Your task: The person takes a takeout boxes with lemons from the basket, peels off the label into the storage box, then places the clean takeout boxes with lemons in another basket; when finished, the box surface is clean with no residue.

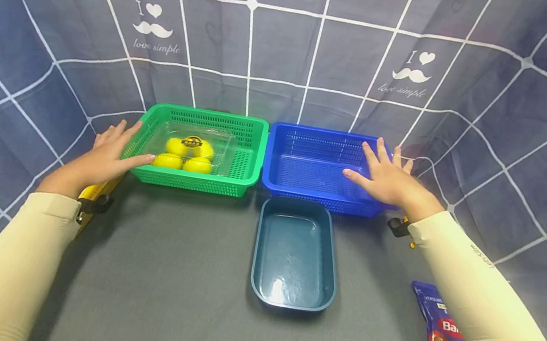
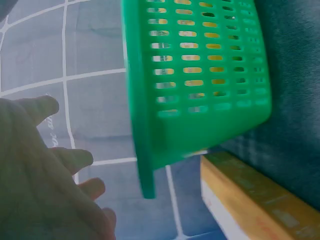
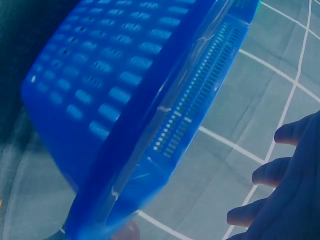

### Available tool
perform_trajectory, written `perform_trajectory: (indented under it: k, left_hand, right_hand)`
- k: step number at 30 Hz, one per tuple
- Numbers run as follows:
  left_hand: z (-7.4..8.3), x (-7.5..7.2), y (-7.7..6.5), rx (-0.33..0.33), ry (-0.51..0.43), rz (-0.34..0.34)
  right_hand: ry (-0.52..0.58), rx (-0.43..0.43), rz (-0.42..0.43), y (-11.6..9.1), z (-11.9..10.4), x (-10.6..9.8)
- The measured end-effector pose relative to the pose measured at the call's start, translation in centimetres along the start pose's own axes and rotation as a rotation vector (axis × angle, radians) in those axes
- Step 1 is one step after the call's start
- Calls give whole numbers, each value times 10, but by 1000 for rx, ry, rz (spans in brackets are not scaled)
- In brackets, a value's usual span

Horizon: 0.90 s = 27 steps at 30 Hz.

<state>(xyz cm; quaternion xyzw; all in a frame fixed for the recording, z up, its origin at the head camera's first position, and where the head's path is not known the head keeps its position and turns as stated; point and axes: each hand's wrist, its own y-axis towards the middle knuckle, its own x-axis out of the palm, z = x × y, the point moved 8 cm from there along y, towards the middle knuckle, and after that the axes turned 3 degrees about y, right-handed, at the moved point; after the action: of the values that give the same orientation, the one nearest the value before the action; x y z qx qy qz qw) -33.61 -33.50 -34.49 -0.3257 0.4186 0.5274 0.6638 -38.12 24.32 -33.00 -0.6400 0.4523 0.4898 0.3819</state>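
My left hand (image 1: 105,155) hovers at the left end of a green plastic basket (image 1: 245,190), fingers spread and straight. In the left wrist view the fingers (image 2: 75,159) show apart from the basket's rim. Inside that basket lies a clear plastic box (image 1: 226,150) with a black label, holding several yellow lemon-like pieces (image 1: 198,164). Over the right end of a blue plastic basket (image 1: 296,192), my right hand (image 1: 389,179) is spread with nothing in it. The right wrist view shows its fingertips (image 3: 245,214) past the blue rim.
A dark teal tray (image 1: 291,299) stands in front of the blue basket. To the right, a purple pouch with tomato pictures (image 1: 443,337) lies partly under my forearm. A yellow box (image 2: 255,195) sits by the green basket's left end. Grey checked cloth (image 1: 280,39) rises behind the baskets.
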Motion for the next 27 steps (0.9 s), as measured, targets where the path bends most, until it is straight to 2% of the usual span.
perform_trajectory:
  k: [5,8,15,19,23,26,27]
  left_hand:
    - [-12,3,-7,-25,-55,49]
    - [-20,2,-12,-52,-101,114]
    - [-35,5,-21,-136,-285,268]
    - [-39,15,-24,-176,-368,305]
    - [-40,26,-25,-190,-498,337]
    - [-40,30,-26,-214,-513,362]
    - [-40,30,-26,-223,-492,370]
  right_hand:
    - [7,-14,3,3,-8,1]
    - [7,-22,0,6,-12,2]
    - [5,-42,-3,8,-24,3]
    - [10,-58,0,9,-31,4]
    - [13,-73,-1,14,-40,6]
    - [13,-83,-2,18,-47,6]
    - [13,-86,-3,19,-49,6]
